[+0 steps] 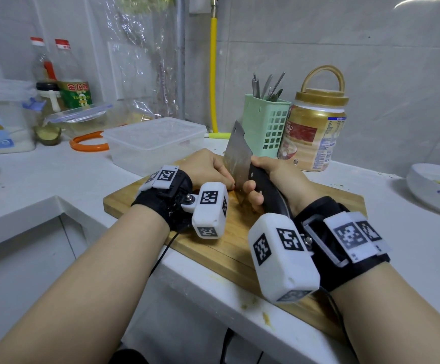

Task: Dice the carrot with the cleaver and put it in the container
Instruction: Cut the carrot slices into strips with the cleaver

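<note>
The right hand [268, 179] grips the cleaver [237, 156] by its handle, blade down on the wooden cutting board [213, 248]. The left hand [208, 166], fingers curled, presses beside the blade; the carrot is hidden.

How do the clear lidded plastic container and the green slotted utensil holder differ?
The clear lidded plastic container is low, wide and translucent, its lid closed; the green slotted utensil holder is tall, narrow, opaque and open-topped, with metal utensils sticking out. The container stands behind the left hand, the holder behind the steel cleaver. Both are plastic, on the white counter.
</note>
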